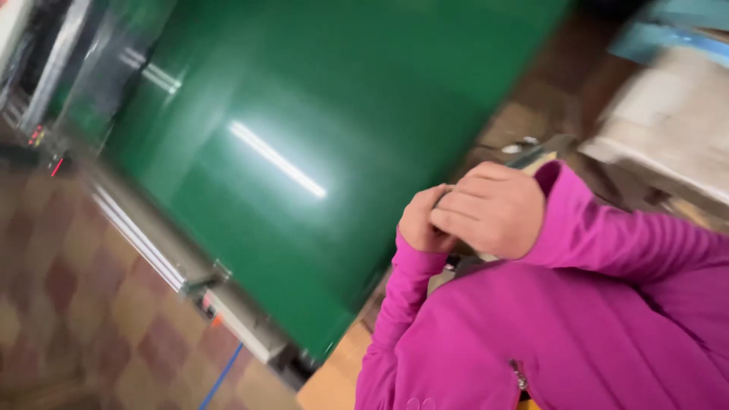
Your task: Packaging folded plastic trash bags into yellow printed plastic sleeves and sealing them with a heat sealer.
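Observation:
The picture is motion-blurred. My two hands meet in front of my chest, both in bright magenta sleeves. My right hand lies on top with its fingers curled over my left hand, which comes up from below with its fingers bent. A small dark grey sliver shows between them at the top; I cannot tell what it is or whether either hand grips it. Both hands hover just past the right edge of a wide glossy green belt surface.
A metal side rail runs along the green surface's near edge. To the left is a brown checkered tile floor with a blue cable. A pale wrapped bundle stands at the upper right, and a light wooden board lies below.

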